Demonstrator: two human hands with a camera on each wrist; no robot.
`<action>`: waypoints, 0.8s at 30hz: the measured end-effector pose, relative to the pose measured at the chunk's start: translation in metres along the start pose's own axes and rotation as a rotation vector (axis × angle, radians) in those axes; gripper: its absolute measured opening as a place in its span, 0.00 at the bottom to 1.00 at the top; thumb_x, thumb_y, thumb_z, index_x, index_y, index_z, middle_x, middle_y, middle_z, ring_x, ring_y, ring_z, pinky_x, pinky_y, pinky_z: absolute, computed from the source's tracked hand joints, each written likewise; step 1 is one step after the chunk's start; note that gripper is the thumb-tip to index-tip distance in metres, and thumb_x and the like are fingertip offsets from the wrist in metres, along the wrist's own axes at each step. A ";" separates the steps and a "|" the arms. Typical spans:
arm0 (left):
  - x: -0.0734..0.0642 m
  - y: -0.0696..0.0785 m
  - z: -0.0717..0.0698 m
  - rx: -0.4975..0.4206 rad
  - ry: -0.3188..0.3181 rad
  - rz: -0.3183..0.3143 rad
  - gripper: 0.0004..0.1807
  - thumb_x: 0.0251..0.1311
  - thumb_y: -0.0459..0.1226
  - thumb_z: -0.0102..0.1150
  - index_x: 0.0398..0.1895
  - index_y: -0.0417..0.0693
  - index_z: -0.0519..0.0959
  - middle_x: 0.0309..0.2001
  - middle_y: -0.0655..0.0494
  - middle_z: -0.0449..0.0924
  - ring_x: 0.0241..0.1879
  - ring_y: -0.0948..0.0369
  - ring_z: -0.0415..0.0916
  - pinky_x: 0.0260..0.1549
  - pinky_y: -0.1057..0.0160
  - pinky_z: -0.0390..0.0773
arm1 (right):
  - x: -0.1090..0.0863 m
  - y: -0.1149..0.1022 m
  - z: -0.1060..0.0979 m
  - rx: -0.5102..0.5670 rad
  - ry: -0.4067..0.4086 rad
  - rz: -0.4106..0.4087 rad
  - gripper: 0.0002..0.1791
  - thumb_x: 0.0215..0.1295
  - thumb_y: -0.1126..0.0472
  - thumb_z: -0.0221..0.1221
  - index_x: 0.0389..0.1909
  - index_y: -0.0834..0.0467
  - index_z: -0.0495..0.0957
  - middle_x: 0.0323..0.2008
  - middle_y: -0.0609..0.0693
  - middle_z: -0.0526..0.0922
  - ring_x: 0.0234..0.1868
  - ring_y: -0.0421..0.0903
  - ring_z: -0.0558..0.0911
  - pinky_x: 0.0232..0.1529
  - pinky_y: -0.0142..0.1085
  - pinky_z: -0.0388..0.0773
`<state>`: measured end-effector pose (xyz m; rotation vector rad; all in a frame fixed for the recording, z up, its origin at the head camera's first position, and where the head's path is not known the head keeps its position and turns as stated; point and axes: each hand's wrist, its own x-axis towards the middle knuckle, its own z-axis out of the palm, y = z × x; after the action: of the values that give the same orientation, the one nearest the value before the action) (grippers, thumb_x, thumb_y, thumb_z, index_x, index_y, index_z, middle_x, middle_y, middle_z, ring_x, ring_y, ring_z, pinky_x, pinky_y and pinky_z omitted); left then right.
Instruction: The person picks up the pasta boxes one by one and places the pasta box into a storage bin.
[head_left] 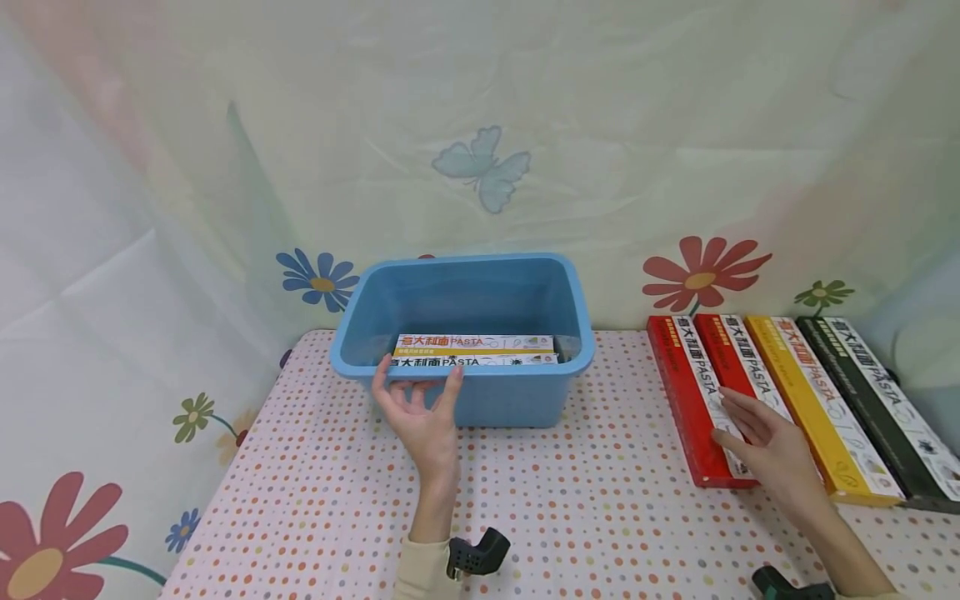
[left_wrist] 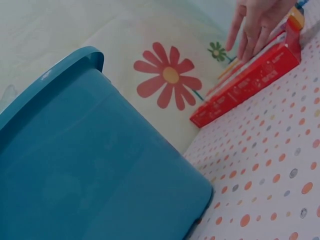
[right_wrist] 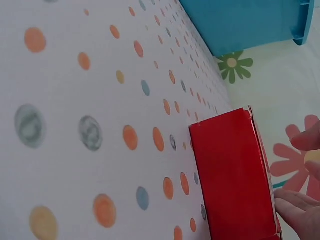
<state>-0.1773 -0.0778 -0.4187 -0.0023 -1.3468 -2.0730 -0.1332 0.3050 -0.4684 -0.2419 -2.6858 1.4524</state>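
A blue plastic tub [head_left: 510, 396] stands on the table, with two pasta boxes [head_left: 480, 342] lying inside along its front wall. My left hand [head_left: 423, 425] is at the tub's front rim, its fingertips overlapping the edge and its middle fingers bent just below it. To the right, several pasta boxes lie side by side: two red boxes [head_left: 671, 400], a yellow box [head_left: 806, 408] and a dark green box [head_left: 855, 400]. Over the red pair hovers my right hand [head_left: 772, 454], thumb and fingers spread apart. The right wrist view shows its fingertips right by a red box's [right_wrist: 232, 175] top edge.
A dotted cloth [head_left: 600, 517] covers the table. Behind it hangs a pale curtain [head_left: 637, 142] printed with flowers and a butterfly, close at the back of the tub and the box row. Black wrist mounts [head_left: 480, 552] sit on both wrists.
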 end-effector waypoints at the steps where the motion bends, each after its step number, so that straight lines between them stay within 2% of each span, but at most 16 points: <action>1: 0.000 0.000 0.000 -0.001 -0.001 0.000 0.52 0.55 0.24 0.75 0.78 0.48 0.53 0.60 0.44 0.70 0.47 0.52 0.76 0.48 0.57 0.85 | 0.000 -0.001 -0.001 0.010 0.004 0.013 0.39 0.79 0.57 0.59 0.80 0.67 0.54 0.73 0.75 0.63 0.74 0.68 0.66 0.45 0.11 0.72; 8: 0.000 0.000 0.000 -0.002 0.012 -0.011 0.52 0.54 0.23 0.75 0.78 0.48 0.54 0.57 0.45 0.71 0.45 0.53 0.77 0.47 0.58 0.87 | -0.005 -0.006 -0.002 0.038 0.009 0.088 0.41 0.78 0.55 0.60 0.81 0.67 0.52 0.75 0.74 0.62 0.73 0.71 0.64 0.44 0.11 0.72; 11: 0.001 0.001 0.000 -0.003 0.007 0.000 0.52 0.54 0.23 0.75 0.78 0.47 0.55 0.57 0.44 0.72 0.45 0.53 0.77 0.47 0.57 0.86 | -0.008 -0.010 0.005 0.008 0.028 0.107 0.46 0.75 0.51 0.63 0.82 0.67 0.50 0.76 0.73 0.60 0.74 0.72 0.62 0.50 0.14 0.73; 13: 0.001 0.001 0.000 -0.004 0.003 0.004 0.52 0.54 0.24 0.75 0.78 0.47 0.55 0.57 0.44 0.72 0.45 0.53 0.77 0.47 0.56 0.86 | -0.010 -0.013 0.010 -0.040 0.049 0.098 0.50 0.72 0.51 0.67 0.82 0.67 0.49 0.76 0.75 0.59 0.74 0.72 0.61 0.61 0.27 0.77; 15: 0.001 0.001 0.000 0.001 0.003 0.000 0.52 0.54 0.24 0.75 0.78 0.47 0.55 0.58 0.44 0.71 0.45 0.53 0.77 0.48 0.57 0.86 | -0.011 -0.014 0.016 -0.105 0.059 0.086 0.54 0.69 0.51 0.70 0.82 0.68 0.48 0.75 0.76 0.57 0.74 0.73 0.60 0.70 0.47 0.73; 17: 0.001 0.001 -0.001 0.010 0.007 -0.006 0.51 0.54 0.24 0.75 0.77 0.47 0.55 0.58 0.45 0.71 0.46 0.53 0.77 0.48 0.58 0.86 | -0.011 -0.016 0.021 -0.162 0.057 0.086 0.57 0.65 0.51 0.72 0.81 0.69 0.47 0.75 0.77 0.56 0.71 0.73 0.60 0.69 0.66 0.68; 18: 0.001 0.001 -0.001 0.014 0.010 -0.010 0.51 0.54 0.24 0.75 0.77 0.48 0.55 0.58 0.45 0.71 0.46 0.53 0.77 0.48 0.59 0.86 | -0.010 -0.017 0.022 -0.172 0.050 0.087 0.58 0.64 0.52 0.73 0.81 0.69 0.46 0.75 0.78 0.55 0.69 0.74 0.59 0.66 0.72 0.65; 24: 0.000 0.001 -0.001 0.023 0.014 -0.013 0.51 0.54 0.24 0.76 0.77 0.49 0.55 0.58 0.45 0.71 0.47 0.52 0.77 0.48 0.60 0.85 | -0.008 -0.017 0.026 -0.200 0.007 0.129 0.61 0.64 0.53 0.72 0.81 0.70 0.40 0.73 0.78 0.52 0.65 0.74 0.58 0.65 0.70 0.65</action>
<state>-0.1762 -0.0788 -0.4185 0.0302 -1.3654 -2.0643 -0.1312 0.2729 -0.4680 -0.4406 -2.8581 1.2079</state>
